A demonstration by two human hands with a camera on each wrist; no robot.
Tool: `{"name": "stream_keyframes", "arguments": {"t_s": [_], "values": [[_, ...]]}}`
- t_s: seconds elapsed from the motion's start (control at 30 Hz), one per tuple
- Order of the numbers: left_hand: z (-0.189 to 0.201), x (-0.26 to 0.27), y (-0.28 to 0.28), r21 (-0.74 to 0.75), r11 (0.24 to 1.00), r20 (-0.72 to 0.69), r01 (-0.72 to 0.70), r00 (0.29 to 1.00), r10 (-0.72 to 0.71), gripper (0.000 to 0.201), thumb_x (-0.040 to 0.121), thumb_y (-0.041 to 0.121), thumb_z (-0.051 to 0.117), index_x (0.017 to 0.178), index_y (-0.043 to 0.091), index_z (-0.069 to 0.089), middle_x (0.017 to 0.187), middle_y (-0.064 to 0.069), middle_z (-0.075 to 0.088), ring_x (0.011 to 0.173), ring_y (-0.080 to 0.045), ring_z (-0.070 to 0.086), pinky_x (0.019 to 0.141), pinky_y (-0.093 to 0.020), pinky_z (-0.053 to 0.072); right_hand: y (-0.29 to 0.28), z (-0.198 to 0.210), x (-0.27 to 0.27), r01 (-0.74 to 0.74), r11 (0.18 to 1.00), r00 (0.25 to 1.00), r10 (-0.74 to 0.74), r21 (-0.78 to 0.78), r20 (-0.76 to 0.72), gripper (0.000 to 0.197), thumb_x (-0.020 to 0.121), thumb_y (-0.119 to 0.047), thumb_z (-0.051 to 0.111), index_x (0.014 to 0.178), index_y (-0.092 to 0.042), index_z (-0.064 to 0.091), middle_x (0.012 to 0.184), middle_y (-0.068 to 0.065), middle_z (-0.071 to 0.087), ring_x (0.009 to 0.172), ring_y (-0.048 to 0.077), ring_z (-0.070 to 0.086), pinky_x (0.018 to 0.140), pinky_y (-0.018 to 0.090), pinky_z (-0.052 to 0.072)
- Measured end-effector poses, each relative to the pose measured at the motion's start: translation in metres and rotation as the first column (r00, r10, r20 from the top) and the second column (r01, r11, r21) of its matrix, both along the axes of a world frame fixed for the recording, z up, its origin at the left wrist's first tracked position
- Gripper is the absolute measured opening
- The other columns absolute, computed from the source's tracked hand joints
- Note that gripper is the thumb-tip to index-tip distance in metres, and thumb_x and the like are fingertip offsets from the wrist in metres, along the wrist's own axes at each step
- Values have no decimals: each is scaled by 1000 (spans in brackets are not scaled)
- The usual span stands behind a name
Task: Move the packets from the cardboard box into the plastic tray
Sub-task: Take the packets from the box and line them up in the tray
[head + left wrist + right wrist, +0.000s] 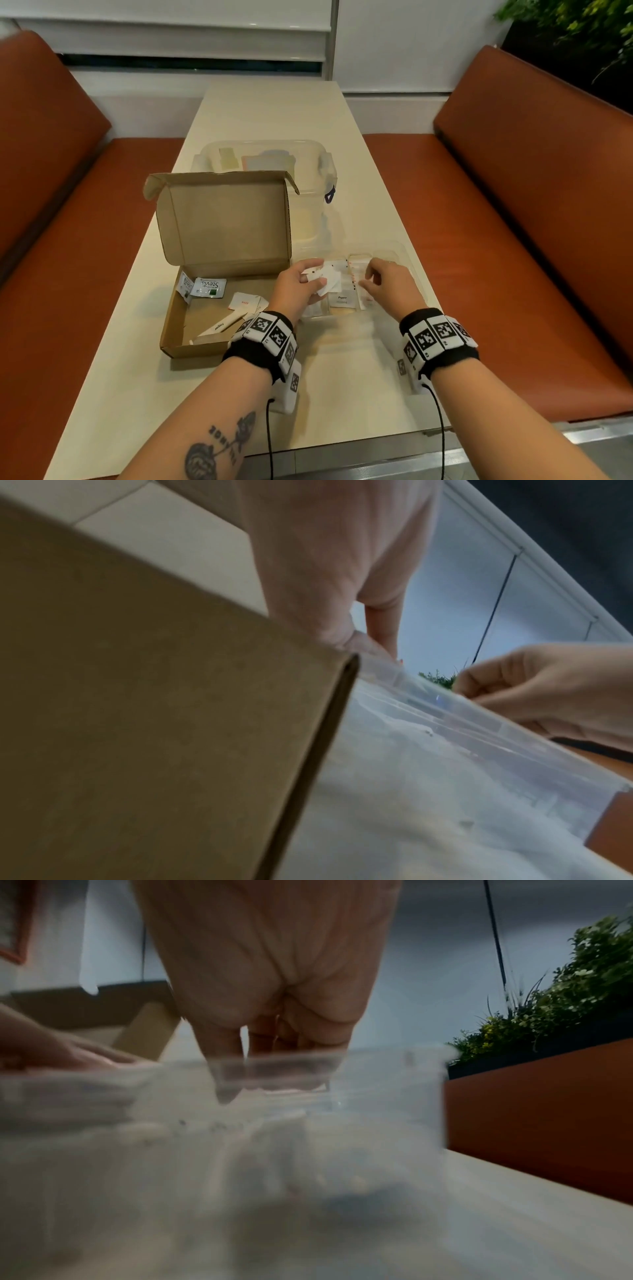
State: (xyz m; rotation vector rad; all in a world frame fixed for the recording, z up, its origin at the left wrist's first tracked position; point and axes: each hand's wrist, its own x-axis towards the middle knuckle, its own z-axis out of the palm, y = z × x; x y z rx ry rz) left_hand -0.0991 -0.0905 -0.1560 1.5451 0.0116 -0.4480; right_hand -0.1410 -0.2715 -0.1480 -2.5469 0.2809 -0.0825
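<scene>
The open cardboard box (205, 317) lies left of centre and holds two Stevia packets (209, 287), a red-printed packet (245, 303) and a sugar stick (219, 327). Right of it stands the clear divided plastic tray (394, 245), with a pepper packet (340, 299) and other white packets inside. My left hand (317, 277) holds a bunch of white packets (329, 279) over the tray's left part. My right hand (364, 279) curls down into the middle compartment and pinches a packet (356, 274). Through the blurred tray wall (394, 1083), the right fingers (222, 1047) reach inside.
A large clear lidded container (267, 161) stands behind the box's raised lid (222, 212). The narrow cream table (342, 394) runs between two orange bench seats (513, 240). A green plant (565, 988) sits behind the right bench. The box's outer wall (137, 696) is close to my left wrist.
</scene>
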Motion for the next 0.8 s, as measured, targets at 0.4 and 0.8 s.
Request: {"name": "stream_keyframes", "arguments": {"t_s": [0.4, 0.8], "values": [[0, -3, -5, -267, 955, -182, -133, 980, 85, 25, 97, 11, 51, 119, 1, 59, 86, -12, 67, 64, -14, 68, 68, -26, 60, 37, 18, 10, -58, 961, 996, 36, 270, 85, 37, 66, -17, 83, 96, -16, 62, 89, -1, 56, 72, 15, 53, 70, 29, 50], [-5, -2, -2, -180, 978, -159, -103, 985, 74, 21, 98, 4, 45, 111, 5, 61, 55, 4, 57, 43, -4, 54, 66, -31, 61, 37, 12, 8, -50, 948, 992, 11, 315, 125, 28, 70, -17, 81, 75, -29, 55, 90, -5, 58, 64, 9, 55, 62, 19, 44]]}}
